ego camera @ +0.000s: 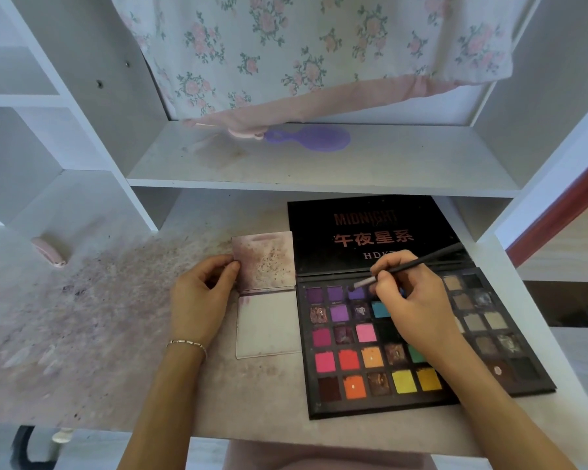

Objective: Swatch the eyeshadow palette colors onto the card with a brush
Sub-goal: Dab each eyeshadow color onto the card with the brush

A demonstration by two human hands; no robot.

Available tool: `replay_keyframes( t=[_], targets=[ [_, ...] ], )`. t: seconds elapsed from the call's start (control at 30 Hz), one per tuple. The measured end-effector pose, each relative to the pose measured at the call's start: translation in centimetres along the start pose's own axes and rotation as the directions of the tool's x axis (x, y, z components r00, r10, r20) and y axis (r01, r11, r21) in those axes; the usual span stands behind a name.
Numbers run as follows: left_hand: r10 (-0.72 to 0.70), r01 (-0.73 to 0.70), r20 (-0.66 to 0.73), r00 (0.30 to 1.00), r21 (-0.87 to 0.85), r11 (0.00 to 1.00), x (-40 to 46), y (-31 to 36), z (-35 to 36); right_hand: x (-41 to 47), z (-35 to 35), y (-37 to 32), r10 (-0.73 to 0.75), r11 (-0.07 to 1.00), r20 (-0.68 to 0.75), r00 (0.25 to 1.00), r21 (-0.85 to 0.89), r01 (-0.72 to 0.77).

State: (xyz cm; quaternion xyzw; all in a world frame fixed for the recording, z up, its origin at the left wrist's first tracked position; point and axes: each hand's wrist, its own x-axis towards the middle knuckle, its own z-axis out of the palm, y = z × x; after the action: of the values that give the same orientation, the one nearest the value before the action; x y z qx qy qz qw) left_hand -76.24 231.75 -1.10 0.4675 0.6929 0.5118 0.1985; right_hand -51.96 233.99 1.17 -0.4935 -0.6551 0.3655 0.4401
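purple pan (355, 294) under brush (411, 266) pinched by right hand (411, 300).

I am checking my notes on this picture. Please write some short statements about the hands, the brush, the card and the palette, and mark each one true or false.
1. The right hand holds the brush. True.
2. The brush tip is on a yellow pan. False: it is at a purple pan in the top row of the palette.
3. The left hand pinches the card at its left edge. True.
4. The card lies to the right of the palette. False: it lies to its left.
5. The palette is closed. False: its lid is open.
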Motion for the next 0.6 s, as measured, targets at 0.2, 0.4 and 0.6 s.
replay_keyframes(
  t=[0.2,0.4,0.6],
  targets=[
    [-0.002,0.002,0.0,1.0,-0.006,1.0,0.1,-0.2,0.0,0.1,2.3,-1.7,-0.023,0.99,0.096,0.995,0.143,0.009],
    [0.007,-0.007,-0.003,1.0,0.002,1.0,0.1,-0.3,0.0,0.5,5.2,-2.6,-0.002,0.986,0.254,0.967,0.165,-0.041],
    [0.014,-0.015,0.022,1.0,0.018,1.0,0.0,0.0,-0.1,0.9,6.8,-2.7,0.031,0.983,0.339,0.94,0.158,-0.089]
  ],
)
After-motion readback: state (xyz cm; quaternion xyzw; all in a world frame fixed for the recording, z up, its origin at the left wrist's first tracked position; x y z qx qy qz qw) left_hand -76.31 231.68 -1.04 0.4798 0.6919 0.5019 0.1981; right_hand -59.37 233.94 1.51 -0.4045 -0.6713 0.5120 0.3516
